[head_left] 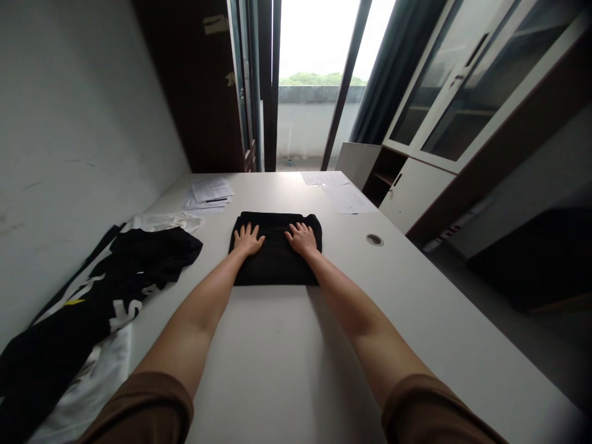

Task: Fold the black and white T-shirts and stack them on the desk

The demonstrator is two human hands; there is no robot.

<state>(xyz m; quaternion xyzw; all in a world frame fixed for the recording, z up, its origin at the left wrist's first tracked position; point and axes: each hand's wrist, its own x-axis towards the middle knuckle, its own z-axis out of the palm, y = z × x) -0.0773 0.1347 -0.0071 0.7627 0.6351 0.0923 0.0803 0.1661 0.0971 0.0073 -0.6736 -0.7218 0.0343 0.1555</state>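
A piece of black cloth [277,262], folded into a rough rectangle, lies flat on the white table [272,345]. My left hand [248,240] rests palm down on its left part, fingers spread. On the right part lies my right hand [303,238], also flat with the fingers apart. Neither hand grips anything. The cloth's far edge is slightly uneven near the right corner. What kind of garment it is, I cannot tell.
Black and white clothes [139,265] with printed lettering lie heaped along the wall at left. Papers [210,192] sit at the far left, and further sheets [346,194] at the far right. A round cable hole [374,240] is set in the tabletop. Cabinets [444,105] stand at right.
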